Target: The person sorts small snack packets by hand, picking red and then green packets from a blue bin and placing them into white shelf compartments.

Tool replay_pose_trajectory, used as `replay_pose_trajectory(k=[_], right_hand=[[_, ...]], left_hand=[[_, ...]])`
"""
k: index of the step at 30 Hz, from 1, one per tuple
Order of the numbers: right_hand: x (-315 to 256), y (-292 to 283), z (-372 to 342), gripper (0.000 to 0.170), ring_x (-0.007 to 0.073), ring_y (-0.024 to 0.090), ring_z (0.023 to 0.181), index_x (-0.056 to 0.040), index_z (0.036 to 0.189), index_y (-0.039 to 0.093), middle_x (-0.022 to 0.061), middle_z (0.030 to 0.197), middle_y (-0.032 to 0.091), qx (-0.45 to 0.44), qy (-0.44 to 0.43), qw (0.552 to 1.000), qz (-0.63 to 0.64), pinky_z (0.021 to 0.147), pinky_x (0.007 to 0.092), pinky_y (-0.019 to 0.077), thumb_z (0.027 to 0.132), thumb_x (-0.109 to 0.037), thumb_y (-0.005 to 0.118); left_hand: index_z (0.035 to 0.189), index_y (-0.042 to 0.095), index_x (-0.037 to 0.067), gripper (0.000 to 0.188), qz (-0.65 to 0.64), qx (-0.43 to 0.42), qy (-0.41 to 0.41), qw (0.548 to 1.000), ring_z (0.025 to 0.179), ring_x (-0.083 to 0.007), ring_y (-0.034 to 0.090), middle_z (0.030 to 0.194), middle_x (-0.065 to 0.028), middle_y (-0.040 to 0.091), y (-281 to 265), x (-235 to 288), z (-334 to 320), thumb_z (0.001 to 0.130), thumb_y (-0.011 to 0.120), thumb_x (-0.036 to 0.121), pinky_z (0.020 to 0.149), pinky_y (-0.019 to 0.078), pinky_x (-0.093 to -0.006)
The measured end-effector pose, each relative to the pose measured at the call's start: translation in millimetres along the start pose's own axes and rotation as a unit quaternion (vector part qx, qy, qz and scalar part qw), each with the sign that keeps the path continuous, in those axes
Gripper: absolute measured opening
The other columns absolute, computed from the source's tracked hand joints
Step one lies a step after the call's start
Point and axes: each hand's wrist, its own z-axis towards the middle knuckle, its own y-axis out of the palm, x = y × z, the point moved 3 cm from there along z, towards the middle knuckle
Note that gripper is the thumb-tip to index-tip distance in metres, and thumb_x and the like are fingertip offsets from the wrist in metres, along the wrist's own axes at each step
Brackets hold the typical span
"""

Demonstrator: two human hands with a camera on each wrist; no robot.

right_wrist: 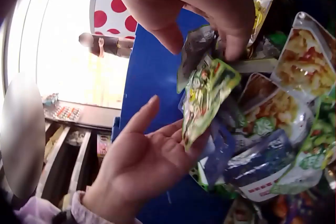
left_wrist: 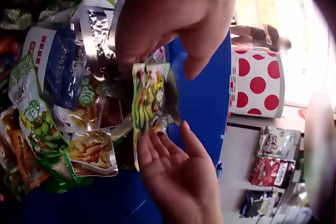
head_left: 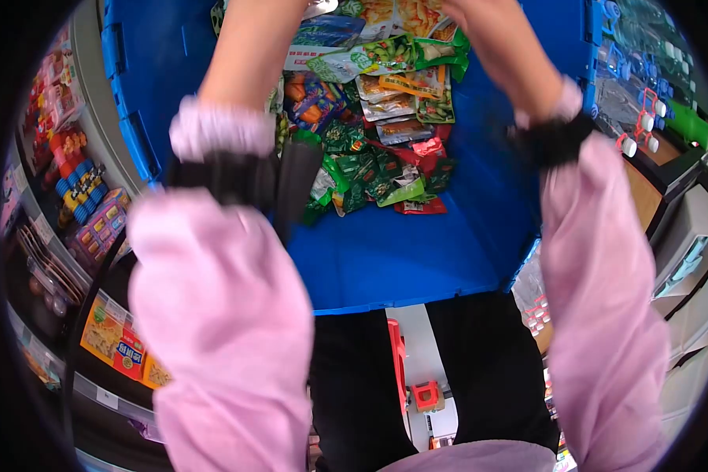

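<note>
Small green-printed snack packets (left_wrist: 149, 98) stand between my two hands inside a blue crate (head_left: 401, 267). In the right wrist view my left hand (right_wrist: 149, 155) lies palm up, thumb apart, its fairly straight fingers touching the lower end of a green packet (right_wrist: 207, 98). My right hand (left_wrist: 178, 179) faces it from the other side, fingertips at the packet's lower edge, thumb held away in the left wrist view. A silver-backed packet (right_wrist: 197, 50) leans against the green one. In the head view both hands are mostly cut off at the top edge.
Several loose snack bags fill the crate, among them a long green-and-white bag (head_left: 354, 63) and dark green packets (head_left: 362, 169). Store shelves (head_left: 79, 236) line the left. Bottles (head_left: 645, 63) stand at right. A red-dotted white box (left_wrist: 257, 82) is beyond the crate.
</note>
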Motion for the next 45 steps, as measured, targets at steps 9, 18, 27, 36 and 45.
replay_pose_trajectory(k=[9,18,27,36,45], right_hand=[[4,113,-153,0.045,0.0347,0.054,0.092,0.0000,0.106,0.052,0.0192,0.104,0.054,-0.077,0.224,0.969,-0.071,0.080,0.0377,0.0441,0.066,-0.015,0.067],[48,129,-169,0.042,0.0275,0.057,0.090,0.0027,0.108,0.052,0.0163,0.100,0.058,-0.219,0.286,0.904,0.232,0.078,0.0320,0.0446,0.071,-0.013,0.065],[30,138,-191,0.034,0.0297,0.060,0.086,-0.0018,0.093,0.063,0.0167,0.091,0.062,-0.539,0.263,0.781,-0.174,0.075,0.0368,0.0473,0.065,-0.021,0.067],[39,160,-197,0.022,0.0308,0.061,0.083,-0.0033,0.084,0.065,0.0169,0.086,0.063,-0.507,0.244,0.783,-0.263,0.070,0.0382,0.0488,0.069,-0.016,0.058],[-27,116,-185,0.014,0.0301,0.062,0.076,-0.0059,0.077,0.066,0.0159,0.078,0.063,-0.449,0.119,0.840,-0.282,0.061,0.0395,0.0494,0.069,-0.009,0.055]], left_hand=[[0.111,0.047,-0.002,0.031,0.017,0.100,-0.336,0.936,0.081,-0.0159,0.057,0.097,-0.0102,0.057,50,-153,-177,0.082,0.051,0.008,0.069,0.0469,-0.0250],[0.110,0.049,0.000,0.032,-0.123,0.067,-0.316,0.938,0.079,-0.0112,0.055,0.094,-0.0062,0.058,70,-180,-173,0.080,0.058,0.008,0.069,0.0437,-0.0221],[0.099,0.055,0.001,0.021,0.008,0.037,-0.322,0.946,0.075,-0.0080,0.057,0.088,-0.0033,0.061,23,-170,-193,0.080,0.059,0.009,0.067,0.0445,-0.0215],[0.100,0.049,-0.004,0.030,0.067,0.034,-0.275,0.959,0.079,-0.0167,0.057,0.089,-0.0101,0.059,11,-168,-198,0.073,0.057,0.008,0.071,0.0447,-0.0288],[0.104,0.047,-0.004,0.029,0.040,0.051,-0.332,0.941,0.077,-0.0141,0.058,0.091,-0.0100,0.059,-4,-126,-224,0.078,0.054,0.006,0.066,0.0462,-0.0256]])
